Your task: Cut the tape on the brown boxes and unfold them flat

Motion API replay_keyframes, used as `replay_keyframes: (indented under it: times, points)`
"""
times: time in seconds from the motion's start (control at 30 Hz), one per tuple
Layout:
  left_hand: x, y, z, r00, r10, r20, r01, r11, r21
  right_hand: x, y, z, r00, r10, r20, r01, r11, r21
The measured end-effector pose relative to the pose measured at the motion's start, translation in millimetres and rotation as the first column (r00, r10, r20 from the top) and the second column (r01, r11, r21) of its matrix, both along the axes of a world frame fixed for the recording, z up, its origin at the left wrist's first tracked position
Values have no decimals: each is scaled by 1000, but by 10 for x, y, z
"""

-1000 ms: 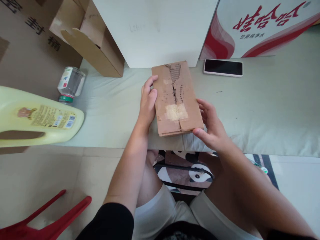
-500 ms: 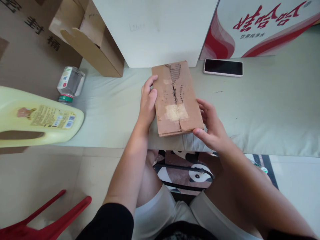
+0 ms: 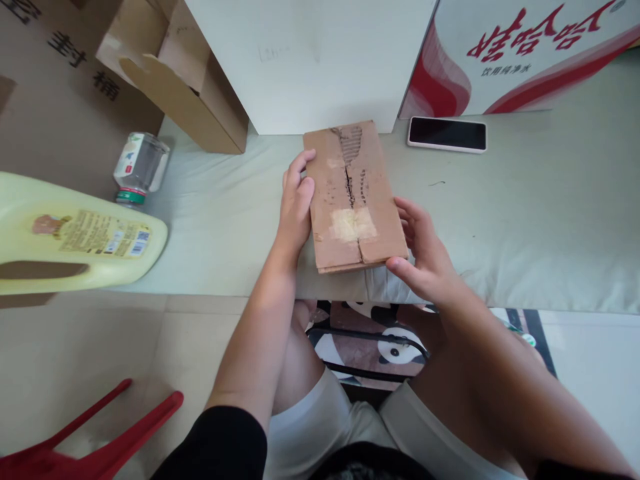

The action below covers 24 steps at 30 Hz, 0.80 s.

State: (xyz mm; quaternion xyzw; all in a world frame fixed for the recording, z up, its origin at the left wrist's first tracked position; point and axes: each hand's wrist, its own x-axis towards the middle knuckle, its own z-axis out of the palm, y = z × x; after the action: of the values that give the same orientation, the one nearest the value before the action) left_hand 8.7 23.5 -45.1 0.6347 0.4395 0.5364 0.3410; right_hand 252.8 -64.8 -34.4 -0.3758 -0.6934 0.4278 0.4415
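Note:
A flat brown cardboard box (image 3: 345,190) lies between my hands on the pale green cloth surface (image 3: 540,220). Its top is scuffed, with a torn strip showing ribbed card at the far end, a split seam down the middle and a pale tape patch nearer me. My left hand (image 3: 299,200) grips the left edge, thumb along the side. Around the near right corner, my right hand (image 3: 423,250) holds the box, its thumb at the front edge and fingers along the right side, partly hidden.
A white box (image 3: 320,67) stands just behind. A phone (image 3: 447,134) lies to the right, before a red-and-white carton (image 3: 500,73). At left are an open cardboard box (image 3: 190,100), a clear plastic bottle (image 3: 143,167) and a big yellow jug (image 3: 100,233). A red chair (image 3: 100,447) sits low left.

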Motion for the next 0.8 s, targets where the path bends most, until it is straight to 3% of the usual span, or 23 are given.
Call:
replay_keyframes:
  times: [0.8]
  points:
    - [13,-22,46,1000,4,-25,-4,1000,-13,-8,-6,-15,1000,-14,16,14,1000,-25]
